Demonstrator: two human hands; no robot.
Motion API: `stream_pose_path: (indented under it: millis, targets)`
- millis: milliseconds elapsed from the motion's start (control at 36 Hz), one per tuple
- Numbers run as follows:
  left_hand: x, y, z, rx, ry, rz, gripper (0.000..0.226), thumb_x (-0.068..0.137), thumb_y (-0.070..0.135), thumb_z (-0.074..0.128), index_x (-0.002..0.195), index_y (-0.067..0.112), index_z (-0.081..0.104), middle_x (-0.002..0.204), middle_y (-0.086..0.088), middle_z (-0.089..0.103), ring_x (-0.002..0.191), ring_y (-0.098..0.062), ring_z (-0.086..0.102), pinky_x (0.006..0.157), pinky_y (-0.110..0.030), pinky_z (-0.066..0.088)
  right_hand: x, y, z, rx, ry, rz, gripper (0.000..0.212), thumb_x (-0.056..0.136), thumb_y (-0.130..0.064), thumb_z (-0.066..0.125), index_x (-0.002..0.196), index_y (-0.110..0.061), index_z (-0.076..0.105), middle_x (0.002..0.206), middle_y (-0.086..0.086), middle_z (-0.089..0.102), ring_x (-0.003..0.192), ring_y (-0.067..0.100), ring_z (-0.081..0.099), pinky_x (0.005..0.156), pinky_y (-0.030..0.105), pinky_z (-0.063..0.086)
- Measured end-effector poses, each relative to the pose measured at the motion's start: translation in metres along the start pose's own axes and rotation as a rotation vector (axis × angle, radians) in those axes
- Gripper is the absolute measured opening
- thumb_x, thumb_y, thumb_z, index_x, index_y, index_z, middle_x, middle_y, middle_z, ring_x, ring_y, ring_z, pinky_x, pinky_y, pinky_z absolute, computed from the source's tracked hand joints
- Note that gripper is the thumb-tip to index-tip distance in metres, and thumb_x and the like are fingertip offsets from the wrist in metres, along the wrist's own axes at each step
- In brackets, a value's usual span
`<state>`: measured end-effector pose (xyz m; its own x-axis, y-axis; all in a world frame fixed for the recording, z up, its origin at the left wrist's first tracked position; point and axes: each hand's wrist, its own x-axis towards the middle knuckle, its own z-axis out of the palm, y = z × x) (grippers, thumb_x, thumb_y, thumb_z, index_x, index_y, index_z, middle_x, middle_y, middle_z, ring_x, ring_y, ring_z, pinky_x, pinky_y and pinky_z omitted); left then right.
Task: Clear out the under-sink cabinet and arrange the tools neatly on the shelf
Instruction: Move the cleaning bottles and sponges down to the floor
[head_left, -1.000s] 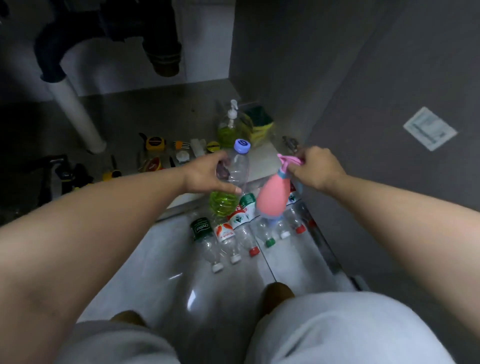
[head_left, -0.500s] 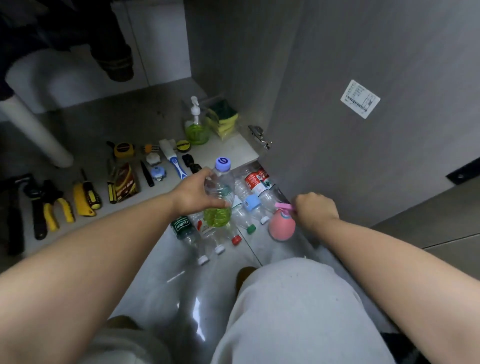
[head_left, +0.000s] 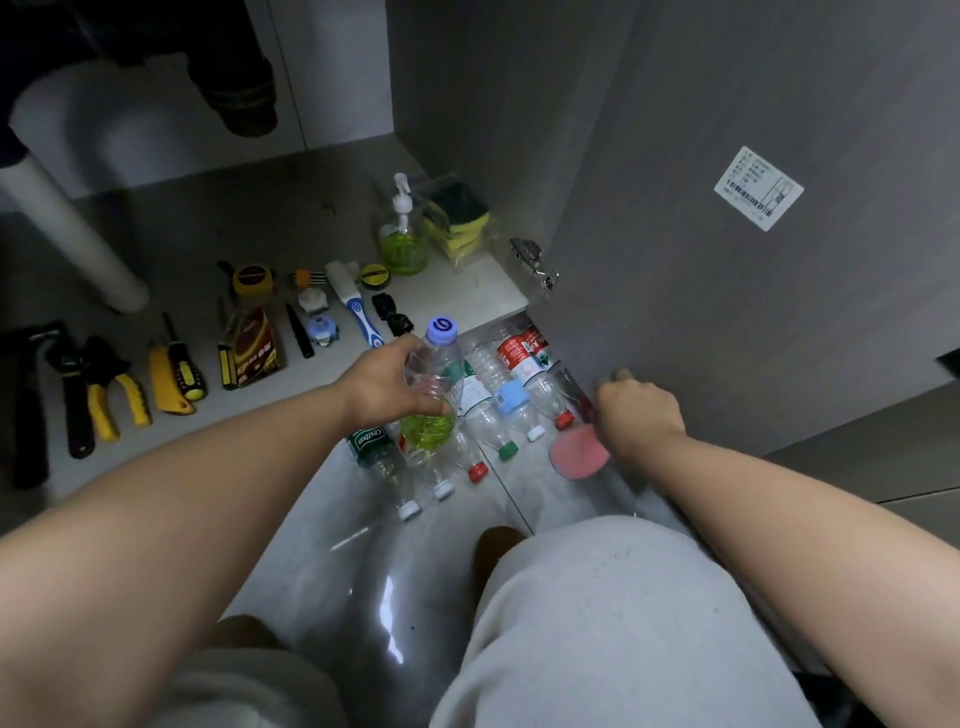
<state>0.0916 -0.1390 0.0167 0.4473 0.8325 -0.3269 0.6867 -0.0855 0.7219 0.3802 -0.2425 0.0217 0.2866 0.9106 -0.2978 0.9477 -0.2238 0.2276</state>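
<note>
Bottle (head_left: 439, 364) of green liquid gripped upright in left hand (head_left: 384, 387); pink sprayer (head_left: 576, 457) clutched by top under right hand (head_left: 639, 410). Lay beneath left hand, caps toward person: row of bottles (head_left: 519, 364). Tools (head_left: 171, 374) ranged beyond left hand.

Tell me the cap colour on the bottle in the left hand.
Light purple cap, clearest in the head view.

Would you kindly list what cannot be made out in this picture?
Head view:
- Pink bottle: top and grip hidden under the right hand.
- Drain pipes: cut off by the top edge.
- Door sticker: print too small.
- Floor bottles: partly covered by the left hand's clear bottle.
</note>
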Motion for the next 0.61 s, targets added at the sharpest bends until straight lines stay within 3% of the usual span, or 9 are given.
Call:
stream_pose_path:
  millis: [56, 111, 194, 250, 389, 528, 611]
  targets:
    - [-0.002, 0.003, -0.002, 0.027, 0.000, 0.019, 0.074, 0.069, 0.036, 0.093, 0.131, 0.023, 0.055, 0.120, 0.003, 0.061, 0.100, -0.016, 0.060, 0.071, -0.019, 0.043, 0.005, -0.012, -0.017, 0.247, 0.028, -0.070, 0.028, 0.093, -0.033, 0.057, 0.116, -0.017, 0.061, 0.118, 0.011, 0.059, 0.105, 0.037, 0.064, 0.081, 0.037, 0.048]
    - [-0.004, 0.006, -0.007, 0.058, -0.014, 0.038, 0.078, 0.068, 0.038, 0.093, 0.134, 0.023, 0.054, 0.122, 0.004, 0.061, 0.102, -0.016, 0.059, 0.074, -0.019, 0.043, 0.008, -0.031, -0.039, 0.562, 0.019, -0.200, 0.028, 0.092, -0.033, 0.063, 0.117, -0.018, 0.063, 0.113, 0.008, 0.063, 0.102, 0.031, 0.065, 0.079, 0.030, 0.047]
    - [-0.012, 0.011, -0.020, 0.101, -0.043, 0.057, 0.081, 0.067, 0.041, 0.093, 0.136, 0.023, 0.054, 0.122, 0.004, 0.062, 0.106, -0.017, 0.061, 0.084, -0.025, 0.047, 0.007, -0.064, -0.076, 0.925, -0.143, -0.366, 0.045, 0.088, -0.035, 0.074, 0.129, -0.024, 0.058, 0.110, 0.003, 0.060, 0.088, 0.026, 0.070, 0.063, 0.029, 0.057]
    - [-0.018, 0.013, -0.032, 0.128, -0.048, 0.063, 0.081, 0.066, 0.042, 0.093, 0.135, 0.022, 0.055, 0.120, 0.004, 0.062, 0.106, -0.016, 0.062, 0.086, -0.028, 0.050, 0.005, -0.084, -0.096, 0.947, -0.156, -0.456, 0.046, 0.085, -0.036, 0.078, 0.127, -0.028, 0.058, 0.104, 0.002, 0.060, 0.080, 0.025, 0.072, 0.056, 0.029, 0.060]
    - [-0.039, 0.004, -0.064, 0.137, -0.006, 0.050, 0.083, 0.064, 0.042, 0.093, 0.136, 0.021, 0.056, 0.120, 0.002, 0.063, 0.107, -0.017, 0.062, 0.091, -0.030, 0.051, 0.003, -0.128, -0.133, 0.757, -0.012, -0.609, 0.039, 0.087, -0.035, 0.077, 0.120, -0.019, 0.065, 0.096, 0.008, 0.069, 0.073, 0.018, 0.066, 0.073, 0.043, 0.059]
    - [-0.059, -0.015, -0.090, 0.144, 0.034, 0.006, 0.082, 0.064, 0.045, 0.093, 0.134, 0.022, 0.057, 0.115, 0.001, 0.064, 0.101, -0.016, 0.064, 0.092, -0.036, 0.055, 0.000, -0.169, -0.159, 0.789, -0.048, -0.702, 0.033, 0.087, -0.029, 0.078, 0.111, -0.011, 0.064, 0.097, 0.018, 0.069, 0.084, 0.033, 0.069, 0.072, 0.052, 0.059]
    - [-0.067, -0.028, -0.100, 0.091, 0.025, -0.036, 0.081, 0.066, 0.041, 0.092, 0.136, 0.022, 0.055, 0.120, -0.001, 0.063, 0.105, -0.017, 0.063, 0.092, -0.035, 0.055, 0.001, -0.193, -0.166, 0.805, -0.063, -0.722, 0.029, 0.087, -0.024, 0.078, 0.106, -0.009, 0.063, 0.092, 0.016, 0.068, 0.077, 0.030, 0.071, 0.060, 0.042, 0.063]
